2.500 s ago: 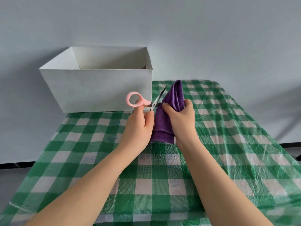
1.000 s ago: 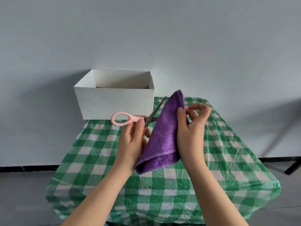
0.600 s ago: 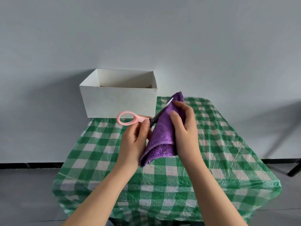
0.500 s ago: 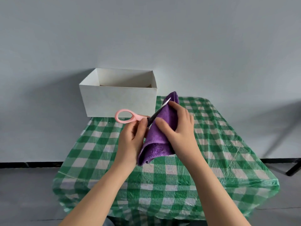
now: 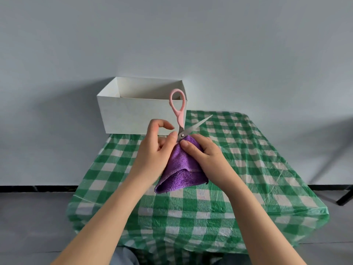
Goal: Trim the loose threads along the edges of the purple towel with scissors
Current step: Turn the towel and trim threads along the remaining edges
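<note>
The purple towel (image 5: 179, 169) hangs folded in the air above the table, bunched between both hands. My right hand (image 5: 204, 157) grips its upper part, thumb pressed on the top fold. My left hand (image 5: 154, 150) holds the pink-handled scissors (image 5: 180, 115) near their pivot, thumb against the towel's top. The scissors stand with one pink loop pointing up and the steel blade pointing up and to the right. The other handle is hidden behind my hands and the cloth.
A table with a green-and-white checked cover (image 5: 238, 169) lies under my hands. An open white box (image 5: 137, 115) stands at its far left corner against the wall. A dark leg of some furniture (image 5: 343, 199) shows at the right on the grey floor.
The scissors have swung from lying sideways with the loop to the left to standing with the loop up. Both hands and the towel have come lower, and the towel is bunched tighter.
</note>
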The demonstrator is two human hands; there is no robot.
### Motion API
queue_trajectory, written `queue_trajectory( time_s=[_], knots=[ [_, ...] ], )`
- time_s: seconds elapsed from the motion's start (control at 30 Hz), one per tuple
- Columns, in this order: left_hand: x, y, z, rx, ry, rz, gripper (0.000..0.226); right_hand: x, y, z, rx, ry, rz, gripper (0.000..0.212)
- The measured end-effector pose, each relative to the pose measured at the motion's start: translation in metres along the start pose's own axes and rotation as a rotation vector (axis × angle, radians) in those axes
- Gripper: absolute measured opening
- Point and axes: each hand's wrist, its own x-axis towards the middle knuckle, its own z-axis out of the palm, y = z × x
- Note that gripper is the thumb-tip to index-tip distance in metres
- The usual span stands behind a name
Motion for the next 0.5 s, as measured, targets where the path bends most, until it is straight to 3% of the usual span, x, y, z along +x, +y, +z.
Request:
queue_trajectory(
  time_s=[0.1,0.2,0.33,0.5],
  knots=[
    [0.0020,-0.0001,-0.0088,0.040,-0.126,-0.066,0.011,-0.0009,0.0030,0.0027,0.138,0.011,0.043,0.045],
    [0.0054,-0.0007,-0.0117,0.080,-0.207,-0.110,0.012,-0.0004,0.0086,0.0015,0.314,-0.027,0.111,0.015],
    [0.0075,-0.0024,-0.0106,-0.044,-0.203,-0.209,0.004,-0.0005,0.0080,0.0015,0.373,-0.086,0.165,0.016],
    [0.0036,-0.0037,-0.0053,-0.144,-0.120,-0.247,0.011,-0.0006,0.0045,0.0015,0.389,-0.099,0.206,0.015]
  ],
)
